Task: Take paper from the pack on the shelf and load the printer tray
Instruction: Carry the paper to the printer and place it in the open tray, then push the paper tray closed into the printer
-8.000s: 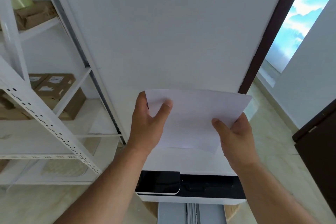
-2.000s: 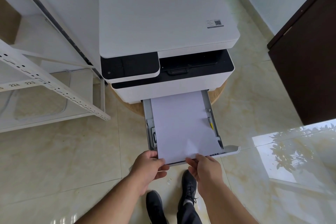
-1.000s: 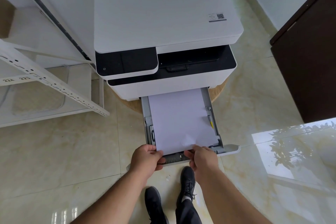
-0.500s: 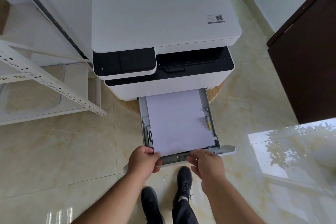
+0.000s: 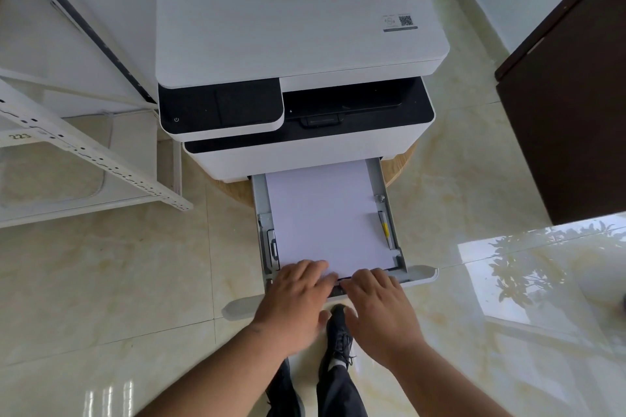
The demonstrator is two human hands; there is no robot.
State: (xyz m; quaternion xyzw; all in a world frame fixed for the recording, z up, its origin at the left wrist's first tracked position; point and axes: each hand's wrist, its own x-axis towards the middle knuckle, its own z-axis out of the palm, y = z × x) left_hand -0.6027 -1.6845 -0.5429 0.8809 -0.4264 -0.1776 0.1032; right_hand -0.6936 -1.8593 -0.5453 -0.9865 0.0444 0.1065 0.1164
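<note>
A white printer [image 5: 298,27] stands low in front of me on a round wooden base. Its grey paper tray [image 5: 382,186] is pulled out toward me. White paper [image 5: 325,217] lies flat inside the tray. My left hand [image 5: 294,294] rests with straight fingers on the paper's near edge. My right hand [image 5: 382,305] lies beside it, fingers straight, touching the tray's front lip. Neither hand holds anything. The paper pack is out of view.
A white metal shelf frame [image 5: 84,149] stands at the left, close to the printer. A dark brown cabinet [image 5: 569,101] is at the right. My shoes [image 5: 338,335] stand on the glossy tiled floor [image 5: 101,281] just below the tray front.
The paper went from held in the air to lying flat in the tray. My hands let go of its near corners and now lie flat on the paper's edge and tray front.
</note>
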